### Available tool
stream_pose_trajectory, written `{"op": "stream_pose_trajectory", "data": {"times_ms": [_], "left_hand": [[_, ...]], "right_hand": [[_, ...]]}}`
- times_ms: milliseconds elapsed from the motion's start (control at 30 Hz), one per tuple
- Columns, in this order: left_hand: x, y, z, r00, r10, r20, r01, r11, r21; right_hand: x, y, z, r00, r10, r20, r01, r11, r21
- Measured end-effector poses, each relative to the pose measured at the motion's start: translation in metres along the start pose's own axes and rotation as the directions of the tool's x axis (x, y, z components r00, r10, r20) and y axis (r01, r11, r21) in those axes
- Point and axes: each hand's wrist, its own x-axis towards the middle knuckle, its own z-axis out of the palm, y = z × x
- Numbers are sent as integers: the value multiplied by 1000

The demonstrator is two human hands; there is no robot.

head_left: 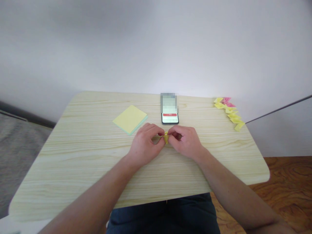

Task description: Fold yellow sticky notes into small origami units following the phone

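A small folded piece of yellow paper point(166, 138) is pinched between my two hands near the middle of the table. My left hand point(148, 142) grips its left side with thumb and forefinger. On the opposite side my right hand point(184, 139) holds it the same way, fingers curled in. The fingertips hide much of the paper, so its exact folds cannot be made out. Just behind the hands lies a phone point(170, 118) with its screen lit. To the left, a stack of square paper sheets point(130, 118) has yellow on top and green showing below.
Several folded yellow paper pieces point(232, 115) and some pink folded pieces point(227, 101) lie along the back right edge of the light wooden table point(80, 146). A white wall point(151, 48) rises directly behind the table. Wood flooring point(290, 182) shows at the right.
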Motion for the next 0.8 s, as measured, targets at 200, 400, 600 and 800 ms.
{"op": "stream_pose_trajectory", "data": {"times_ms": [200,400,600,800], "left_hand": [[0,-2,-2,1000,-24,16,25,1000,-13],[0,-4,-5,998,-29,51,26,999,45],[0,-2,-9,995,-24,93,13,993,120],[-1,1,-10,988,10,157,-43,978,206]], "right_hand": [[1,4,-1,999,34,6,-34,999,7],[3,5,-4,999,31,23,-30,998,-57],[5,5,-6,998,2,55,3,994,-105],[5,5,-3,998,-17,57,24,993,-112]]}}
